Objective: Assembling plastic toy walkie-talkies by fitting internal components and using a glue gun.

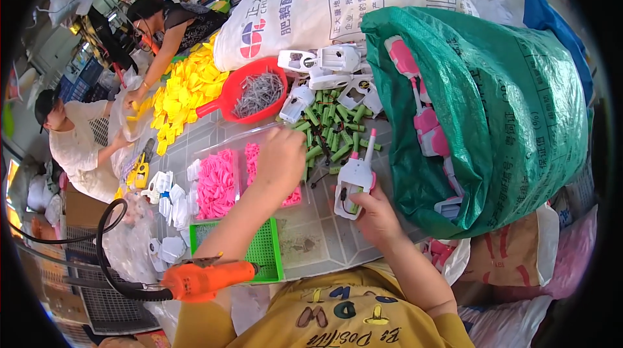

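My right hand point(378, 217) grips a white plastic housing point(354, 182) with a pale rod and pink tip pointing away from me. A green cylinder and dark wires show inside its open side. My left hand point(283, 158) is over the table by the pink parts point(219, 182) and a heap of green cylinders point(332, 124) with wires. Its fingers curl downward, and whatever they hold is hidden beneath the hand. Beyond the heap lie several white housing pieces point(321, 62). An orange electric screwdriver point(206, 280) lies across my left forearm in the picture.
A red scoop point(224, 103) holds clear-grey slivers, beside a yellow parts pile point(188, 88). Near me sits a green basket point(279, 264). A green sack point(519, 121) of pink-and-white pieces stands right; a white sack point(350, 4) lies behind. Two people point(78, 140) work at left.
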